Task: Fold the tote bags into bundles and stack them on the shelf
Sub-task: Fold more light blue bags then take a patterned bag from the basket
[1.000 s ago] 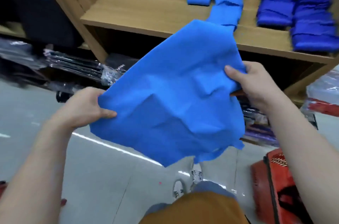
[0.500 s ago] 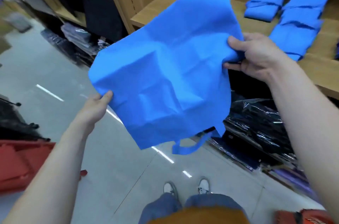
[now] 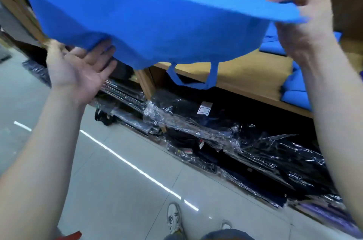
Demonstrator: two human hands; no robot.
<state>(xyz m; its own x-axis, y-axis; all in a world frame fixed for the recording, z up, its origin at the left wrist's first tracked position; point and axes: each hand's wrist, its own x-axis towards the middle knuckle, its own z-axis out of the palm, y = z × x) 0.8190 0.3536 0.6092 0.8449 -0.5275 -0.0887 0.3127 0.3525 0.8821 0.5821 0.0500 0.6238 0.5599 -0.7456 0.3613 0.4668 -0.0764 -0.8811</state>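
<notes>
Up above the wooden shelf (image 3: 245,76) you've got the blue tote bag (image 3: 157,23) spread nearly flat in the air, with its handles (image 3: 213,74) dangling off the near edge. Your right hand (image 3: 302,29) pinches the right-hand edge, thumb on top and fingers underneath, so the fabric is pulled taut. Your left hand (image 3: 78,74) is flat, palm up, fingers spread, just propping the underside and not gripping. My guess is that's the setup for a first fold. Folded blue bundles (image 3: 294,84) sit on the shelf to the right, so the stacking spot's obvious. Plastic-wrapped dark goods (image 3: 216,141) lie underneath.
</notes>
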